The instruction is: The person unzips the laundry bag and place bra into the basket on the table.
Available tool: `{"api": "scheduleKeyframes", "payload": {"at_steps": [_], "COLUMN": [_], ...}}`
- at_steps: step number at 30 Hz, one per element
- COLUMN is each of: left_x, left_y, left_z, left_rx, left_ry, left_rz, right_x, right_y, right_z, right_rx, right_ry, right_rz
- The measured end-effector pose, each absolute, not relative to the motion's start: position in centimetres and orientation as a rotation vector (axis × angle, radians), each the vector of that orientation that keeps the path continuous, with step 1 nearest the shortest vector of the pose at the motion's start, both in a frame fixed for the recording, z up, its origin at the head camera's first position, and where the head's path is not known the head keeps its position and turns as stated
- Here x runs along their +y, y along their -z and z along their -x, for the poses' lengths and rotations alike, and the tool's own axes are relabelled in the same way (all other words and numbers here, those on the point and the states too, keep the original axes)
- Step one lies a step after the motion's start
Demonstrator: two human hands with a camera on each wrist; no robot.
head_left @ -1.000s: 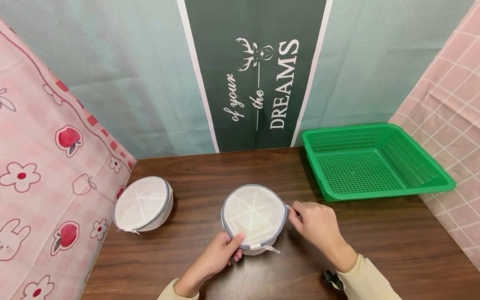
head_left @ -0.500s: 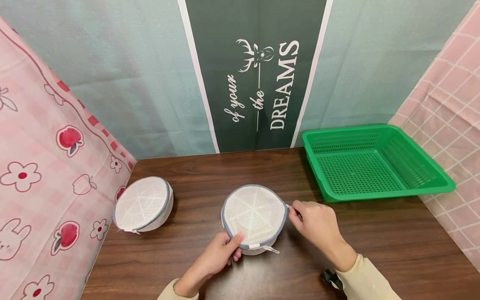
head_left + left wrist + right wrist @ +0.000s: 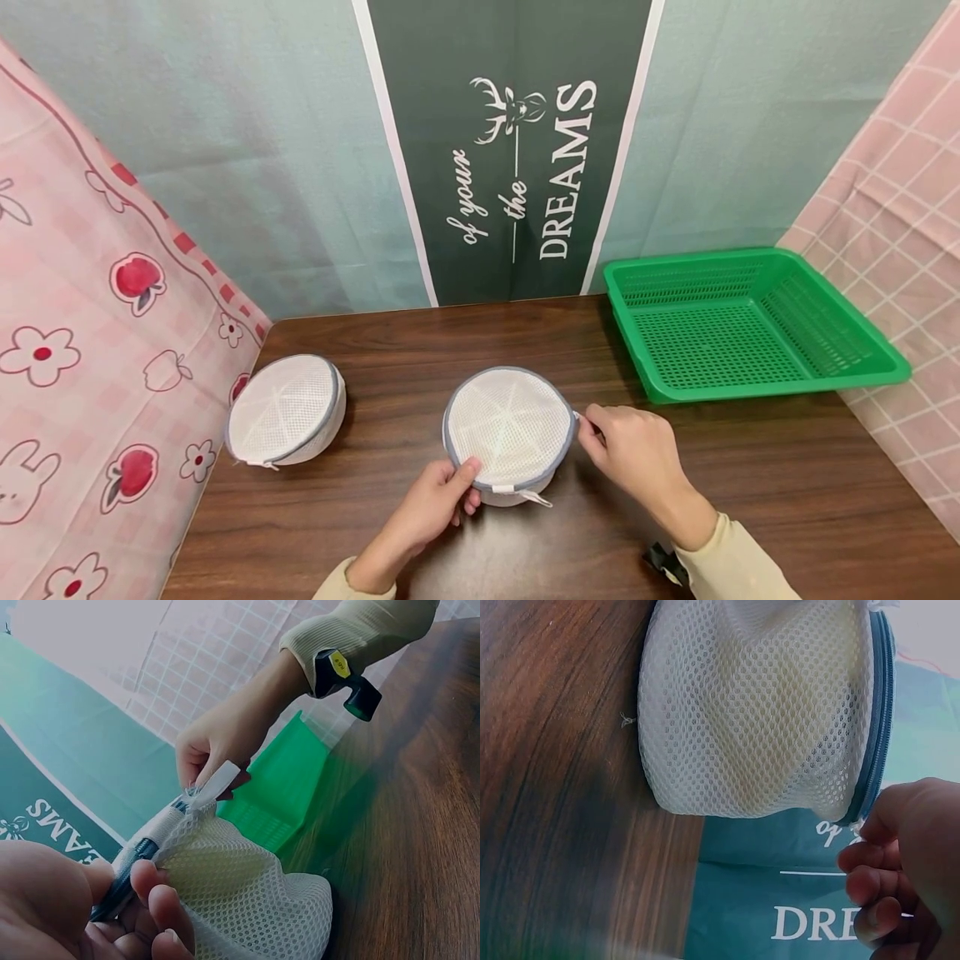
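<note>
While the left fingers [image 3: 467, 473] grip the white mesh bag [image 3: 510, 421] on the desk [image 3: 375, 350] at its near-left side and the right fingers [image 3: 592, 427] pinch its right side, the visible zipper [image 3: 883, 712] looks closed, though whether any stretch is left open cannot be told.
</note>
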State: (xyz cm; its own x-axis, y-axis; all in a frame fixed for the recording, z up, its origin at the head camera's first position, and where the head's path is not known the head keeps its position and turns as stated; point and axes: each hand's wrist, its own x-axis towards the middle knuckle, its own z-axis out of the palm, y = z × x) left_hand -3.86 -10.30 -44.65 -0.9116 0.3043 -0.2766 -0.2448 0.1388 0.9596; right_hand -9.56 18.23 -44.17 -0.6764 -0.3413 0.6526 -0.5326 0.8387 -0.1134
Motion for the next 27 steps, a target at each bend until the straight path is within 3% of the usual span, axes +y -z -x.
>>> {"api": "scheduleKeyframes", "payload": {"at_steps": [27], "left_x": [-10.5], "left_y": [44.5], "left_z": [4.6], "left_rx": [1.953], "left_ry": [-2.087], "left_rz": [0.087], "right_x": [17.4], "right_y": [43.3], "right_z": [7.2], "right_rx": [-2.454], "right_ry": [-0.500], "right_rz": [-0.622]}}
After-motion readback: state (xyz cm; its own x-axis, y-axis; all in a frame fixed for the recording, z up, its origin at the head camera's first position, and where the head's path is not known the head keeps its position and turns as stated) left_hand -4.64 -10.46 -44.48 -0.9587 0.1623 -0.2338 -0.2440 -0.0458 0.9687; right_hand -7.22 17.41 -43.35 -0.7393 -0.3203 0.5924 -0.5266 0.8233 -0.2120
